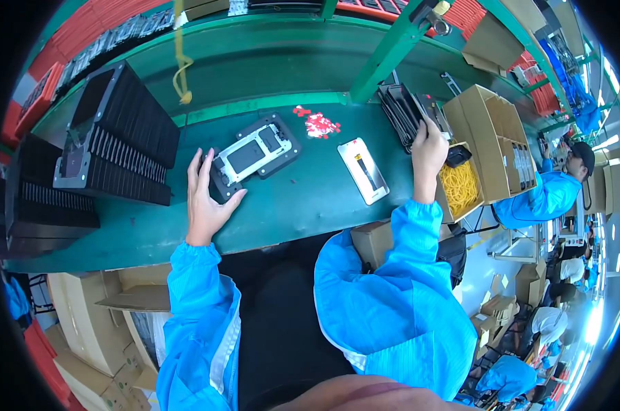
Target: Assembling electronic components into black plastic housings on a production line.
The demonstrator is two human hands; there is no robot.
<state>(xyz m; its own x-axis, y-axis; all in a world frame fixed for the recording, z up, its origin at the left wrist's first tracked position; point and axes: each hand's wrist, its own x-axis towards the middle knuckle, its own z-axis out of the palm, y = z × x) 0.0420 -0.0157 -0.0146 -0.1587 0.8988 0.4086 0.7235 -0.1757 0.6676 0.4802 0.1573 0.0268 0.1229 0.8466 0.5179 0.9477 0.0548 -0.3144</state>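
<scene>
My left hand (211, 202) is at the left corner of a black fixture (288, 142), its fingers and thumb spread along the edges. Inside the fixture lies a silver phone frame (247, 156) with dark inner panels. At the right, my right hand (430, 147) closes its fingers on the near end of a black flat panel (399, 113), one of several standing close together. Its fingertips are partly hidden. Between my hands, a white phone-sized plate (356, 161) with a dark strip and a yellow mark lies flat on the green table (282, 219).
Stacked black fixtures (135, 130) stand at the left. Small red and white pieces (320, 125) lie behind the plate. A box of yellow rubber bands (461, 188) and a divided cardboard box (485, 130) sit at the right. A green post (392, 55) rises behind; a co-worker (546, 195) sits beyond.
</scene>
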